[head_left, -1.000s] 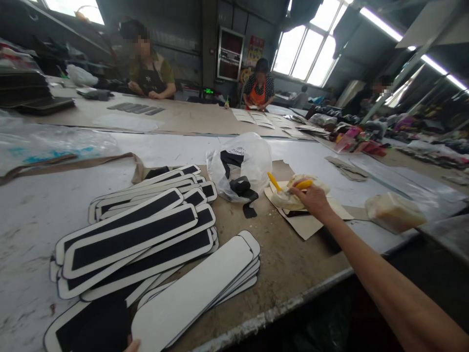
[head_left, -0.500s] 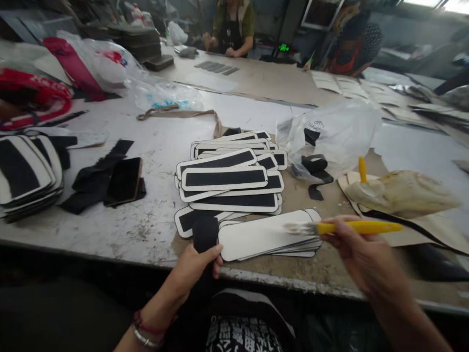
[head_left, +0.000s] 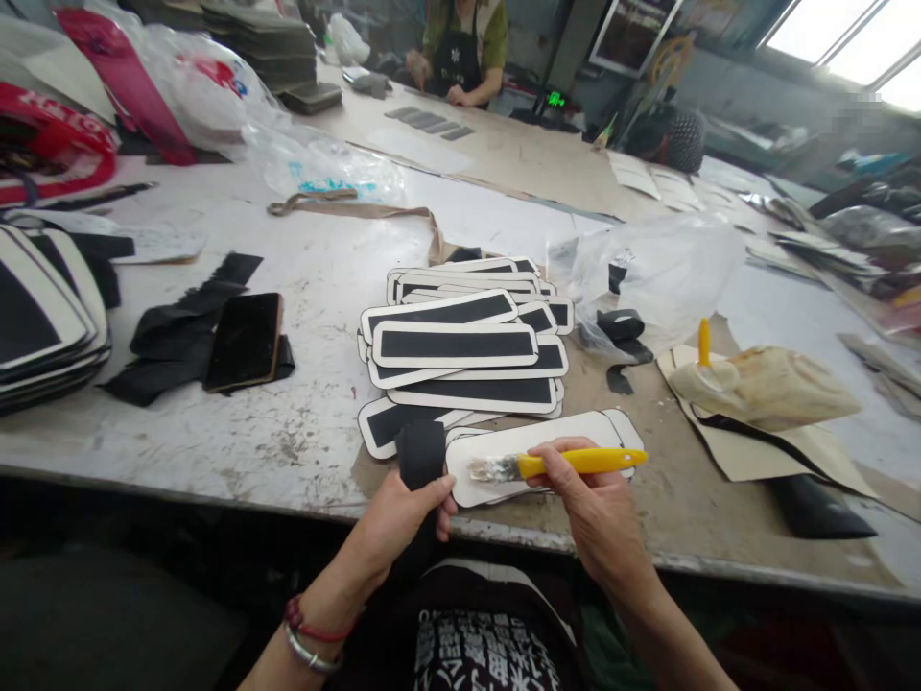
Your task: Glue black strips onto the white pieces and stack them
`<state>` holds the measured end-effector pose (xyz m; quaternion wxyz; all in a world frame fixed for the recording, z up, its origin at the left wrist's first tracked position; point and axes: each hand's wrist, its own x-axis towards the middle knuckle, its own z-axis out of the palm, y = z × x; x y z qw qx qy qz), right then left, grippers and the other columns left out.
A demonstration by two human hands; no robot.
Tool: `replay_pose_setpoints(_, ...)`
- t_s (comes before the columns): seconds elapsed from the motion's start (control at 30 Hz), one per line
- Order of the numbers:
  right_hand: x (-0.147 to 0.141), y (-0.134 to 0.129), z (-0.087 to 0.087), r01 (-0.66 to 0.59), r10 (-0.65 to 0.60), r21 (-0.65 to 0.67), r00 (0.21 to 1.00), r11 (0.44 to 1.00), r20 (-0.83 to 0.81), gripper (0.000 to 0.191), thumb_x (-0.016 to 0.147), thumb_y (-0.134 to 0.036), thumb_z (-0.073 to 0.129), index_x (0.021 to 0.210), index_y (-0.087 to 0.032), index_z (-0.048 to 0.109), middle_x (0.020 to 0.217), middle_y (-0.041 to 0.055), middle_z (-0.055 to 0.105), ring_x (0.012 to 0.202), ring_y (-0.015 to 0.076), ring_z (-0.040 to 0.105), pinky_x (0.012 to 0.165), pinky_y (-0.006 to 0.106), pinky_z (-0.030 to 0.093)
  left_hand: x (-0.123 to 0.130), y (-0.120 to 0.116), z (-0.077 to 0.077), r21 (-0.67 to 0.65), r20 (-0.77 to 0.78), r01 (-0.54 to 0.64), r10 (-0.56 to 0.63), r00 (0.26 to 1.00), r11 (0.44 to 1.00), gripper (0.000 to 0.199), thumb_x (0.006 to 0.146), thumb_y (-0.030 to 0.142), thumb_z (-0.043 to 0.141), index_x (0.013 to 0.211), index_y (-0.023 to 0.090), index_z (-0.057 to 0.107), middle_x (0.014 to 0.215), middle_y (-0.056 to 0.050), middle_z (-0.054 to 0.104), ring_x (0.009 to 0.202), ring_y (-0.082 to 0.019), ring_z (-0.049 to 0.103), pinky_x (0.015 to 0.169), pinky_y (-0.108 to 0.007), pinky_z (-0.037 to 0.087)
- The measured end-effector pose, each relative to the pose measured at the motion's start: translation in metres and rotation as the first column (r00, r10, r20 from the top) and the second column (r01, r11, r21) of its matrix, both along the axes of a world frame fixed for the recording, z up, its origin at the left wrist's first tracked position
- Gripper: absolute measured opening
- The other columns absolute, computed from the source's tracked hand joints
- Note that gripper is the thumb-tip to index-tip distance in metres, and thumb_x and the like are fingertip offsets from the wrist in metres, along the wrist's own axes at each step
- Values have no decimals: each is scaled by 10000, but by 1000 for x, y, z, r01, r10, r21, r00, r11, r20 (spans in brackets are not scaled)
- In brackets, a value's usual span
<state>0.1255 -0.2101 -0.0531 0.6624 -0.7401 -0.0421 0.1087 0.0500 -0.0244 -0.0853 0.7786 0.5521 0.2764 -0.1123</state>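
White panels (head_left: pixel 507 441): slightly fanned stack by the tabletop's (head_left: pixel 323 446) near edge, black-striped pile (head_left: pixel 455 345) just behind
Right hand (head_left: pixel 601 513): fingers wrapped round a yellow brush (head_left: pixel 576 462), gunky white bristles (head_left: pixel 493 468) over the stack's left half; probably touching, hard to swear to from this angle
Left hand (head_left: pixel 403 518): fingers closed on a black strip (head_left: pixel 421 453), thumb right at the stack's left end
Phone (head_left: pixel 245 343): lying off left on some black scraps (head_left: pixel 169 331)

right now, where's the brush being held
In the head view, the brush is in the right hand, its bristles over the left end of the top white strip, just right of the left hand.
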Motion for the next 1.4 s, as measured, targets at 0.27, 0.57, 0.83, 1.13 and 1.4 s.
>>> replay_pose_setpoints(0.27, 5, -14, -4, 57, -32, -171, 989, 984, 145, 216, 806, -412, 675, 842, -200, 658, 809, 32, 652, 691, 177, 644, 666, 309, 548, 0, 0, -3, 25, -24, -1, 1, 1000, 1000, 368, 656, 478, 694, 583, 127, 612, 499, -43, 594, 424, -132, 519, 454, -243, 437)
replay_pose_setpoints(0.57, 35, -83, -7, 268, -117, -350, 910, 897, 397, 220, 841, -415, 626, 887, -200, 631, 860, 57, 655, 771, 209, 644, 717, 357, 531, -1, -2, -6, 165, -90, 14, 1, 996, 986, 399, 668, 531, 700, 564, 152, 631, 474, -26, 603, 440, -141, 525, 489, -244, 441)
replay_pose_setpoints(0.83, 50, -107, -6, 318, 8, -442, 804, 839, 594, 155, 880, -339, 576, 916, -198, 630, 898, 69, 652, 860, 220, 630, 818, 397, 509, -2, -6, -13, 207, -115, -56, 81, 990, 977, 364, 638, 505, 743, 673, 157, 643, 531, -7, 624, 434, -150, 527, 471, -258, 439)
replay_pose_setpoints(1.13, 50, -108, 9, 317, 178, -496, 671, 808, 720, 85, 880, -209, 569, 926, -240, 633, 879, 49, 667, 872, 215, 627, 817, 387, 517, -1, -9, -9, 229, -116, -81, 110, 987, 970, 395, 602, 532, 744, 625, 154, 633, 509, -23, 620, 413, -142, 511, 449, -252, 427)
replay_pose_setpoints(1.4, 39, -90, 9, 261, 271, -512, 610, 818, 744, 157, 859, -128, 579, 958, -242, 625, 872, 57, 667, 851, 215, 624, 790, 384, 533, -1, -7, -7, 208, -128, -56, 83, 988, 977, 382, 613, 517, 744, 600, 152, 630, 477, -16, 600, 420, -145, 516, 456, -245, 421)
